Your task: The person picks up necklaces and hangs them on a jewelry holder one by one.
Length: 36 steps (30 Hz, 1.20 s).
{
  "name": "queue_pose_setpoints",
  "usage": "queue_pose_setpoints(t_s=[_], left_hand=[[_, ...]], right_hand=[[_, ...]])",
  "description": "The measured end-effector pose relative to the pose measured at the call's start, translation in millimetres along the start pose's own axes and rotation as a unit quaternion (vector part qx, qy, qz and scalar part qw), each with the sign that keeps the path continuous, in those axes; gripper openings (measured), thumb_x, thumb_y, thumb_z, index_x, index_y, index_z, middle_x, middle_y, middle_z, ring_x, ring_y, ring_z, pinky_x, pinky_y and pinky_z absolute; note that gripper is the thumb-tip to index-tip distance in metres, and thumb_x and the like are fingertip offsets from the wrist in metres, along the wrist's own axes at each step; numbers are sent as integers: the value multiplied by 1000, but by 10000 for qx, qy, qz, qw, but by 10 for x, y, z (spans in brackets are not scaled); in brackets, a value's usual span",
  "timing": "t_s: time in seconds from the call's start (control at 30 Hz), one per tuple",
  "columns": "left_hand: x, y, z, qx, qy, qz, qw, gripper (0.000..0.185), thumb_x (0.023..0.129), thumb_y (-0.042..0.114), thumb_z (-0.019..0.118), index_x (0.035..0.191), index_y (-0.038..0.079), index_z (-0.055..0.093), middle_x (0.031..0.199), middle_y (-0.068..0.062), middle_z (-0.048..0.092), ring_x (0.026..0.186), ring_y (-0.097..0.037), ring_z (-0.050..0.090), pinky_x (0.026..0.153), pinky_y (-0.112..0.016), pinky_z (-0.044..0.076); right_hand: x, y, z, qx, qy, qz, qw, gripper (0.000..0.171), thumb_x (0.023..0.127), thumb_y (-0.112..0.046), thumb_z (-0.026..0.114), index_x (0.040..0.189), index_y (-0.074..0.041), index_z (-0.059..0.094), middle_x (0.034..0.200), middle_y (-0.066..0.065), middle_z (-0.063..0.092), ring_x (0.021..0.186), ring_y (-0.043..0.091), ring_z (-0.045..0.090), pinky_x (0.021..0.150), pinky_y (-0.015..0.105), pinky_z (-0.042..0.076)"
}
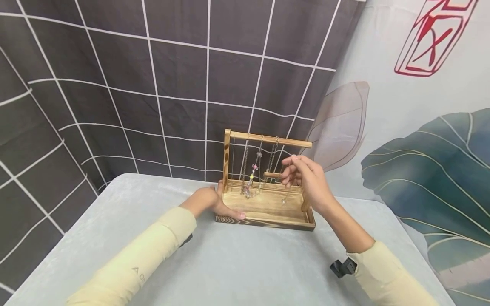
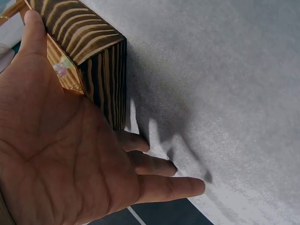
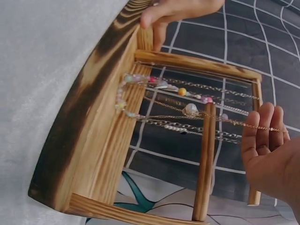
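A wooden jewelry stand (image 1: 264, 219) with a tray base rises to a top bar (image 1: 291, 142) hung with several necklaces. My left hand (image 1: 208, 199) holds the tray's left end, its thumb lying along the front rim and its fingers reaching around the far side; the left wrist view shows the striped corner (image 2: 105, 65) against the palm. At the right side, my right hand (image 3: 272, 150) pinches a thin gold necklace (image 3: 246, 124) with a pearl-like pendant (image 3: 191, 110). In the head view this pendant hangs over the tray. A beaded necklace (image 3: 183, 92) hangs further left.
The stand's short lower bar (image 3: 204, 164) lies close to the right hand. A pale cloth covers the table (image 1: 245, 263). Behind it hangs a dark gridded curtain (image 1: 176, 72), with a leaf-printed curtain (image 1: 432, 170) at the right.
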State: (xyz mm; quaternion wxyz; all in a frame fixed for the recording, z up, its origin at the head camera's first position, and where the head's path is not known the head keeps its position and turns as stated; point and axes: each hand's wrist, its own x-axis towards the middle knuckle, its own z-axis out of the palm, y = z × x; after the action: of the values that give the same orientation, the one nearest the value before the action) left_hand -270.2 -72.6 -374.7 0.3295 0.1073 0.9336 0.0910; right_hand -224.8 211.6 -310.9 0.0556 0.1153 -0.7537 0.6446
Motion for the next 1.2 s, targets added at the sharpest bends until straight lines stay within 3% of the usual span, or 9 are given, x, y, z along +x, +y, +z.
queue_pose_setpoints(t_s=[0.2, 0.33, 0.6, 0.83, 1.0, 1.2], left_hand=[[7, 4, -4, 135, -38, -2, 9999, 152, 88, 96, 64, 179, 2, -15, 190, -23, -10, 178, -43, 10, 145, -52, 27], [0, 25, -12, 311, -48, -98, 9995, 153, 87, 98, 62, 179, 3, -14, 191, -23, -7, 178, -41, 11, 145, -52, 27], [9, 21, -21, 248, 5, -80, 9997, 154, 87, 97, 65, 179, 1, -13, 191, -23, -7, 178, -41, 15, 144, -49, 30], [20, 9, 26, 131, 85, -73, 9999, 155, 85, 96, 67, 179, 1, -13, 190, -26, -1, 177, -42, 18, 142, -51, 33], [26, 10, 39, 159, 138, -58, 9998, 155, 86, 96, 67, 179, 1, -12, 190, -26, 0, 177, -42, 19, 143, -51, 33], [45, -11, 46, 110, 198, 34, 9997, 154, 87, 95, 68, 179, 0, -11, 190, -27, -2, 177, -43, 16, 144, -50, 31]], right_hand=[[4, -67, 17, 36, 38, -89, 9999, 30, 122, -28, 48, 117, -12, 73, 84, -5, 78, 74, 12, 73, 70, 27, 65], [6, -95, 2, 108, 100, -128, 9998, 29, 122, -25, 48, 117, -14, 74, 84, -5, 79, 73, 11, 74, 70, 27, 65], [53, -199, -29, 223, 156, -161, 9995, 30, 122, -22, 46, 124, -6, 71, 89, -7, 81, 74, 10, 74, 70, 26, 66], [86, -319, -84, 460, 214, -517, 9974, 29, 122, -21, 47, 119, -11, 74, 91, -4, 82, 73, 11, 74, 69, 26, 65], [109, -471, -152, 724, 364, -742, 9939, 29, 122, -21, 48, 121, -6, 73, 92, -2, 83, 74, 11, 75, 70, 26, 65], [157, -583, -242, 856, 543, -998, 9898, 30, 121, -21, 50, 116, -8, 77, 92, -1, 83, 75, 11, 76, 71, 26, 66]])
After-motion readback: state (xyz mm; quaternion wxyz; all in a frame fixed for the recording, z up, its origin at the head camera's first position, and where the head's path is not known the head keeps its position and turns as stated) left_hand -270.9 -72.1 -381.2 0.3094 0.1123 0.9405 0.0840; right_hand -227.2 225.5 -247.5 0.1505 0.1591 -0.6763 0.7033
